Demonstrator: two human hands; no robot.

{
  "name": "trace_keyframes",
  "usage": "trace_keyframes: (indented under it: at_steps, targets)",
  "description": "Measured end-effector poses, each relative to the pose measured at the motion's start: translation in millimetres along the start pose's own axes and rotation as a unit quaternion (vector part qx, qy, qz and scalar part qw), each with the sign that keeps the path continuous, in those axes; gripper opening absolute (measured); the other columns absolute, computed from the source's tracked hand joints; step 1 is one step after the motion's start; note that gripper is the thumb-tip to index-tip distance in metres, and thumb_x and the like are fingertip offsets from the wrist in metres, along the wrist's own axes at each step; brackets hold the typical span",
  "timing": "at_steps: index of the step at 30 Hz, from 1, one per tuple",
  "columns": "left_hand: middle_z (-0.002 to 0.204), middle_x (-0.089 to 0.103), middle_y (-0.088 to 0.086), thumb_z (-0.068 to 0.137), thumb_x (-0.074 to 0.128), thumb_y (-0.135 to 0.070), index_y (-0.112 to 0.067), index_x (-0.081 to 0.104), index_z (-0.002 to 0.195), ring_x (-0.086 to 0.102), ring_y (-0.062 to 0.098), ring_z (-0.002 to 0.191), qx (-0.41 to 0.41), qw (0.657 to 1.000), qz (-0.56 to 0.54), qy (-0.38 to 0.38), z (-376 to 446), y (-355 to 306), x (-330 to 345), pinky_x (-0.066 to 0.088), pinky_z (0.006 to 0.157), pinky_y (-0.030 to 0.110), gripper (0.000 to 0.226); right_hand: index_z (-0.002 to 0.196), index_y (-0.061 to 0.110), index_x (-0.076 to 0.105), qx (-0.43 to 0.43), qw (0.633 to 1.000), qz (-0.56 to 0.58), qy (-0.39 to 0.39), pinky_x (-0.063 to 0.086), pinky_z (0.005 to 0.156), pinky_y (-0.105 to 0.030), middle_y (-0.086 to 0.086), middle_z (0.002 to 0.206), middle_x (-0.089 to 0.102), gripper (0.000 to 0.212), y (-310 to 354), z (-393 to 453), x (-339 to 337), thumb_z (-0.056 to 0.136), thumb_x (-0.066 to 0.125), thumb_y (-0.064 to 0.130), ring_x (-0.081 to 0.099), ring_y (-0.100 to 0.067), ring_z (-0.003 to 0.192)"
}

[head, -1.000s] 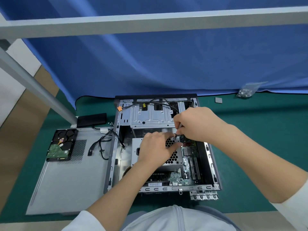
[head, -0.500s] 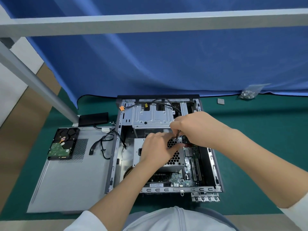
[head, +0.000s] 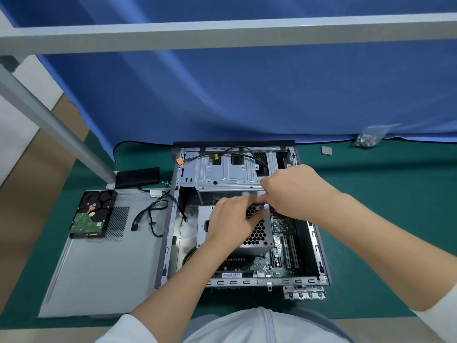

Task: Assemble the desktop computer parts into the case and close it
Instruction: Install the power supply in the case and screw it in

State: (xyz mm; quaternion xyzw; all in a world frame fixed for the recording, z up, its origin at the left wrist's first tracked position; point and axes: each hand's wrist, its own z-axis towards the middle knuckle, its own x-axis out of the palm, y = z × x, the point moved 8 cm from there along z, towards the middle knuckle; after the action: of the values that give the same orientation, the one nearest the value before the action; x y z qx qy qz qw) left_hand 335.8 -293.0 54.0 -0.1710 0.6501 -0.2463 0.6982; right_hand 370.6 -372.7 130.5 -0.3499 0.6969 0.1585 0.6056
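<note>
The case (head: 243, 282) lay open, motherboard (head: 282, 256) and power supply (head: 257, 235) already inside. Over the supply's far corner, the left hand (head: 231, 225) and right hand (head: 294, 191) curled around something small, probably a screw. Left of the case, the side panel (head: 99, 276) carried the uninstalled hard drive (head: 92, 214).

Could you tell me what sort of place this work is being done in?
Probably a staged assembly or recording bench, not a home desk: a green mat covers the table, a blue cloth backdrop hangs from a grey metal frame, and a bag of screws lies by the open computer case.
</note>
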Motion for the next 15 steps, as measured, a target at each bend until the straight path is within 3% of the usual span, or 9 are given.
trace_keyframes:
  at_steps: [2,5,7,11,15]
  targets:
    - [0.096,0.071,-0.013,0.089,0.05,-0.058,-0.034,0.067,0.102,0.062,0.012,0.084,0.001,1.0,-0.002,0.001,-0.2,-0.3,0.2,0.037,0.078,0.026,0.032,0.077,0.018,0.037,0.002,1.0,0.017,0.001,0.025,0.049,-0.028,0.005,0.067,0.046,0.032,-2.2,-0.3,0.6,0.098,0.042,0.042,0.047,-0.024,0.061]
    - [0.097,0.071,-0.013,0.089,0.049,-0.059,-0.036,0.066,0.105,0.062,0.012,0.084,0.001,1.0,0.002,-0.002,0.1,-0.2,-0.4,0.036,0.076,0.026,0.033,0.104,0.019,0.046,-0.005,0.997,0.072,0.03,0.037,0.057,-0.031,0.002,0.093,0.062,0.014,-4.2,-2.6,5.2,0.095,0.049,0.029,0.061,-0.025,0.078]
    - [0.101,0.07,-0.014,0.089,0.049,-0.06,-0.036,0.066,0.109,0.062,0.011,0.088,0.001,1.0,0.002,0.001,0.0,0.1,0.3,0.037,0.079,0.026,0.035,0.105,0.02,0.045,-0.002,0.997,0.071,0.037,0.037,0.054,-0.03,0.004,0.087,0.059,0.013,-5.7,-3.6,6.9,0.093,0.05,0.02,0.059,-0.025,0.075]
    - [0.104,0.07,-0.014,0.09,0.048,-0.059,-0.036,0.065,0.112,0.062,0.01,0.093,0.003,1.0,-0.005,0.005,0.6,0.3,1.8,0.039,0.083,0.028,0.036,0.088,0.02,0.038,0.004,1.0,-0.018,0.014,0.018,0.045,-0.025,0.007,0.062,0.03,0.018,-2.4,-1.6,1.0,0.095,0.049,0.032,0.043,-0.024,0.061]
    - [0.098,0.071,-0.013,0.089,0.048,-0.056,-0.035,0.066,0.106,0.063,0.012,0.086,0.01,1.0,0.002,-0.001,1.0,-0.6,0.8,0.041,0.081,0.029,0.033,0.088,0.023,0.035,-0.001,1.0,-0.019,0.013,0.024,0.047,-0.025,0.006,0.063,0.034,0.015,2.8,0.3,1.0,0.097,0.047,0.027,0.045,-0.025,0.062]
